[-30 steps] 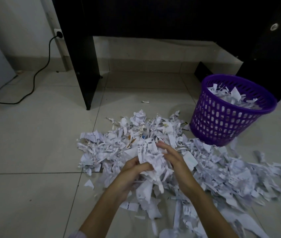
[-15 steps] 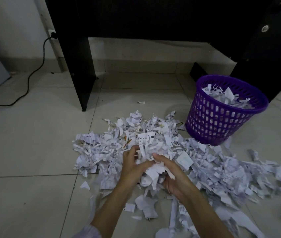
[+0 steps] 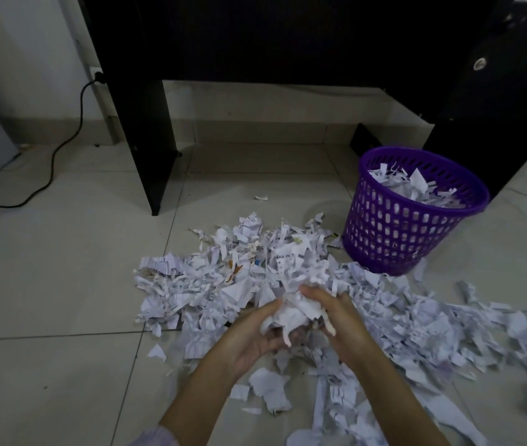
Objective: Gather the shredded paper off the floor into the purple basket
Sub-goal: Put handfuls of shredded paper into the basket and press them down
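Both hands cupped together round one wad [image 3: 291, 312] of shredded paper, held just above the floor heap. Left hand [image 3: 249, 341] curled under and beside it, right hand [image 3: 336, 320] closing over from the other side; strips hang out between the fingers.

Below and around the grip: the heap of shreds [image 3: 223, 284] spread over the tiled floor [image 3: 46, 284], thickest just beyond the hands, trailing off to the right and back toward the person. Loose torn pieces lie nearer, under the wrists. Too many strips to count.

Beyond the grip, to the right: one purple basket [image 3: 394, 233], upright on the floor, lattice wall. Shreds inside it reach close to the rim. Heap edge touches its base.

One stray scrap [image 3: 261, 197] lies alone, beyond the heap.

Farther, left of the grip: black desk leg [image 3: 146, 146] standing on the floor. One black cable [image 3: 62, 146] runs from a wall socket [image 3: 97, 75] down across the tiles.
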Demonstrator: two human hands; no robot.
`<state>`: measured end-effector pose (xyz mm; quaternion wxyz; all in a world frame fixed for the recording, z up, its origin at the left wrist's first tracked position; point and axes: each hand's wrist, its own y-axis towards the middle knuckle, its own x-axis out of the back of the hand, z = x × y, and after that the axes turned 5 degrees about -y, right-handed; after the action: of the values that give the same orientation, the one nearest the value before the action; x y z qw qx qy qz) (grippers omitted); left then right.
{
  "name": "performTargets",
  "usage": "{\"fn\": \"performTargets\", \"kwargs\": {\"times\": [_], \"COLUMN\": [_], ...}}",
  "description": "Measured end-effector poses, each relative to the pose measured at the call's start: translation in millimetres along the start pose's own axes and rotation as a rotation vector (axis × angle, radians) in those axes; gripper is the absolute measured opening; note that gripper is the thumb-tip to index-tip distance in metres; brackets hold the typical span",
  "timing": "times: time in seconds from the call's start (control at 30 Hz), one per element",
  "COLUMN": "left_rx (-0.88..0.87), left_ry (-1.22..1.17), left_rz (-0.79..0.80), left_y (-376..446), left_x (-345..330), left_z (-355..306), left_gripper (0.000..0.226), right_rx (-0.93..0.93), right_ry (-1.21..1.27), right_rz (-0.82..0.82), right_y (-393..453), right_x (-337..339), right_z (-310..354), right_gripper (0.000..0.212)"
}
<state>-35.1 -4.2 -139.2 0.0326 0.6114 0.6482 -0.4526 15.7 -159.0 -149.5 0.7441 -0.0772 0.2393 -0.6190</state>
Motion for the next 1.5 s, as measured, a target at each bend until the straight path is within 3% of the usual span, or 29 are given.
{"fn": "performTargets", "kwargs": {"times": [0.1, 0.17, 0.47, 0.53, 0.67, 0.77, 1.0, 1.13, 1.27, 1.37, 1.5], "left_rx": [-0.016, -0.004, 0.006, -0.019, -0.129, -0.158, -0.267, -0.241, -0.127, -0.130, -0.237], "left_ry": [-0.004, -0.024, -0.030, 0.023, 0.076, 0.210, 0.353, 0.263, 0.151, 0.275, 0.686], "left_rz": [-0.084, -0.100, -0.165, -0.195, -0.242, -0.217, -0.167, 0.010, 0.102, 0.067, -0.038], "left_y": [3, 2, 10, 15, 22, 24, 54, 55, 79, 111, 154], "left_x": [-13, -28, -86, -96, -113, -137, -192, -230, -266, -292, -313], "left_z": [-9, -17, -42, -44, -51, -57, -62, -70, -88, -95, -92], "left_gripper": [0.021, 0.017, 0.049, 0.046, 0.052, 0.052, 0.041, 0.028, 0.040, 0.052, 0.056], "right_rx": [0.134, 0.231, 0.530, 0.518, 0.305, 0.214, 0.427, 0.493, 0.496, 0.548, 0.572], "right_ry": [-0.190, -0.337, -0.861, -0.924, -0.866, -0.793, -0.871, -0.901, -0.965, -1.092, -1.278], "right_rz": [-0.035, -0.050, -0.037, 0.054, 0.308, 0.173, 0.158, 0.140, 0.072, -0.087, -0.224], "right_y": [-4, 0, 14, 11, 11, 22, 21, 28, 42, 57, 84], "right_x": [-1, 0, 8, 11, 16, 22, 58, 88, 115, 130, 144], "right_z": [4, 4, 35, 43, 68, 99, 159, 198, 231, 256, 276], "right_gripper": [0.033, 0.033, 0.044, 0.042, 0.047, 0.038, 0.044, 0.054, 0.071, 0.062, 0.060]}}
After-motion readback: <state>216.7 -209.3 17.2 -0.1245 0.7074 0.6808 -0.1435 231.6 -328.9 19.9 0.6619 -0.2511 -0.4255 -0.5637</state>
